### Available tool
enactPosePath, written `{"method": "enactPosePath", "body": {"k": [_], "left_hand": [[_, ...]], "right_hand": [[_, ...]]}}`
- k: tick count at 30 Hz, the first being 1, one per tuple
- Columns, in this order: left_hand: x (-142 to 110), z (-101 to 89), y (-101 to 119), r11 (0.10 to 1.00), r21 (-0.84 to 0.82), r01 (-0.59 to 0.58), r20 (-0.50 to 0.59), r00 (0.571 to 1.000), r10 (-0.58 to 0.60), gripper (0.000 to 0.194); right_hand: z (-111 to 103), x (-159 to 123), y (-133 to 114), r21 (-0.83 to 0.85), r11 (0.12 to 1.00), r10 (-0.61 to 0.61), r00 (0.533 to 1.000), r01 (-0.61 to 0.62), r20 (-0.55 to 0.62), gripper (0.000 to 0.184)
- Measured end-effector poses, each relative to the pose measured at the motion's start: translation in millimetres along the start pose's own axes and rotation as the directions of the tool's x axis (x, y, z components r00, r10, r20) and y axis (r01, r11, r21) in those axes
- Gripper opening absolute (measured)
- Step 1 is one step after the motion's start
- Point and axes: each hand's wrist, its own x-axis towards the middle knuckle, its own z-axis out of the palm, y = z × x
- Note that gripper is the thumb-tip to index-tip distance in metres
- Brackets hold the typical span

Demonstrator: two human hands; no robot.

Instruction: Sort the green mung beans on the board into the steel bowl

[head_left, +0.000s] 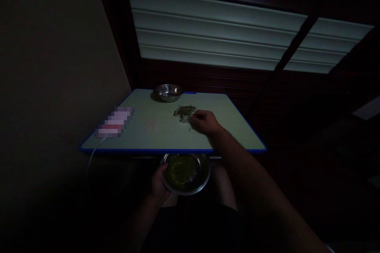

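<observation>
My left hand grips the left rim of a steel bowl below the table's front edge, thumb over the rim. Small green beans, like mung beans, lie inside it. Over the table, my right hand is closed, fingertips pinched on a small pale, see-through piece whose kind I cannot make out. That piece touches the near side of a loose pile of green beans on the tabletop. A few stray beans lie just in front of the pile.
A second steel bowl stands at the back of the pale green table with blue edging. On the left lies a blurred-out phone-like device with a white cable hanging off the edge. The room is dim; a wall rises at left.
</observation>
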Motion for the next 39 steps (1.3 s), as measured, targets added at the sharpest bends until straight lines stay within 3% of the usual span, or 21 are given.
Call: {"method": "enactPosePath", "body": {"k": [6, 11, 19, 39], "left_hand": [[-1.1, 2.4, 0.6, 1.0, -0.009, 0.011, -0.045, 0.999, -0.012, 0.021], [1.8, -1.6, -1.2, 1.0, -0.013, 0.004, -0.019, 1.0, -0.004, 0.022], [3.8, -4.6, -2.0, 1.0, -0.03, 0.003, 0.018, 1.0, -0.002, 0.021], [3.3, -5.1, -1.3, 0.999, -0.046, 0.013, 0.012, 1.0, -0.012, 0.022]], "right_hand": [[0.2, 1.7, -2.7, -0.049, 0.999, 0.009, 1.0, -0.009, -0.001, 0.016], [0.1, 2.0, -6.0, -0.114, 0.993, -0.001, 0.999, -0.004, -0.041, 0.015], [3.7, 5.8, -2.0, -0.074, 0.995, -0.067, 0.998, 0.067, 0.003, 0.015], [-1.7, 1.3, -8.9, 0.055, 0.998, 0.016, 0.998, -0.019, 0.053, 0.011]]}}
